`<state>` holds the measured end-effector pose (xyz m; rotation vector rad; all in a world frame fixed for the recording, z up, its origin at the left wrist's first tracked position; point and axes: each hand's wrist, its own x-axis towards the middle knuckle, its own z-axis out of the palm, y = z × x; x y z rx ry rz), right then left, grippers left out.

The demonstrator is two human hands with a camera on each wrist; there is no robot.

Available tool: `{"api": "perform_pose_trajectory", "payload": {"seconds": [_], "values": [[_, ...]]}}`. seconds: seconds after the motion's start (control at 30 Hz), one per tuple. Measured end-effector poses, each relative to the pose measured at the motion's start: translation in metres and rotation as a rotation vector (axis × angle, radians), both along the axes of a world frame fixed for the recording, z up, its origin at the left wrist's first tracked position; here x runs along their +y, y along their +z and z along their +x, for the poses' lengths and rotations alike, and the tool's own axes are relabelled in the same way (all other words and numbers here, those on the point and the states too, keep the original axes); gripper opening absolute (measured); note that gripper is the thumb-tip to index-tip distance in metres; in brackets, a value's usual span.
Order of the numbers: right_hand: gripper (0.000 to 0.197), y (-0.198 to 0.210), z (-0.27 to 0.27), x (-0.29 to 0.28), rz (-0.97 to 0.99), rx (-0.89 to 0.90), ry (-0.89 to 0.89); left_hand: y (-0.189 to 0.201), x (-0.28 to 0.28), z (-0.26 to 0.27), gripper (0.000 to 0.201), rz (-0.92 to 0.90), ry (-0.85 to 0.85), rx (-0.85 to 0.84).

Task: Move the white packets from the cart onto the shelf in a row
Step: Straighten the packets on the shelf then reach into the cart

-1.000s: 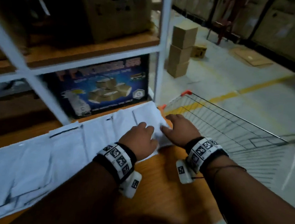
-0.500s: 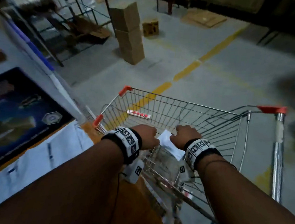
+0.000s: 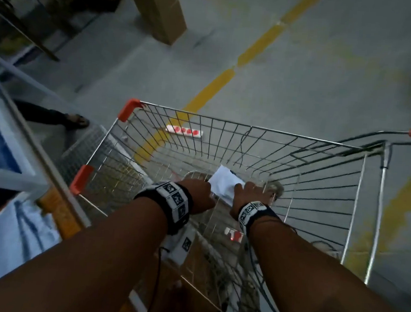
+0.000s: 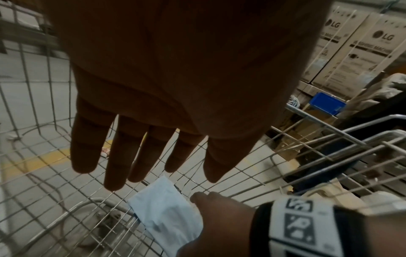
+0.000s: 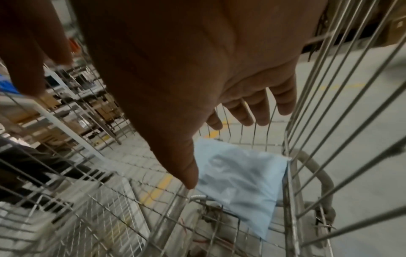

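Note:
One white packet (image 3: 225, 183) lies flat on the wire floor of the cart (image 3: 250, 130). My left hand (image 3: 197, 194) hovers just left of it, fingers (image 4: 140, 156) straight and spread. My right hand (image 3: 248, 192) is over the packet's right edge (image 4: 167, 208), also spread, thumb (image 5: 186, 170) pointing down beside the packet (image 5: 239, 179). Neither hand holds anything; I cannot tell whether the right one touches the packet. Several white packets (image 3: 8, 236) lie in a row on the wooden shelf (image 3: 57, 208) at lower left.
The cart's wire walls surround both hands, with red corner caps (image 3: 129, 105). The white shelf frame (image 3: 8, 173) stands left of the cart. On the floor are a cardboard box (image 3: 159, 12), a yellow line (image 3: 214, 87) and another person's sandalled foot (image 3: 75, 121).
Both hands left the packet they were pressing on the shelf and swung right into the cart. They now reach lower, on either side of the packet on the cart floor.

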<state>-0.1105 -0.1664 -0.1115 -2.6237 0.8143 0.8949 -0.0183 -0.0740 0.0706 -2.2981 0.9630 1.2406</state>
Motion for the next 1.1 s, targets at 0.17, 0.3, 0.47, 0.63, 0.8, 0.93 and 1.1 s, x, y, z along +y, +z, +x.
{"api": "perform_pose_trajectory", "payload": {"seconds": [0.17, 0.3, 0.47, 0.63, 0.8, 0.93, 1.1], "values": [[0.072, -0.052, 0.022, 0.005, -0.014, -0.024, 0.048, -0.020, -0.007, 0.024, 0.038, -0.019, -0.008, 0.037], [0.090, -0.081, 0.027, 0.007, -0.011, -0.045, 0.091, -0.043, -0.001, 0.035, 0.041, -0.004, 0.011, 0.040], [0.101, -0.104, 0.015, 0.009, 0.074, -0.079, 0.042, -0.062, 0.004, 0.038, 0.046, 0.008, 0.055, 0.047], [0.116, -0.088, 0.018, 0.012, 0.378, -0.200, -0.347, -0.061, 0.007, 0.035, 0.044, -0.021, 0.111, 0.052], [0.089, -0.029, 0.037, 0.019, 0.686, -0.560, -0.614, -0.029, 0.012, 0.021, 0.040, -0.108, 0.322, 0.048], [0.096, 0.052, 0.037, 0.024, 0.911, -0.741, -0.636, 0.004, 0.028, 0.009, 0.048, -0.278, 0.676, 0.049], [0.057, 0.135, 0.023, 0.043, 0.992, -0.940, -0.535, 0.051, 0.060, -0.006, 0.044, -0.627, 1.021, 0.097]]}}
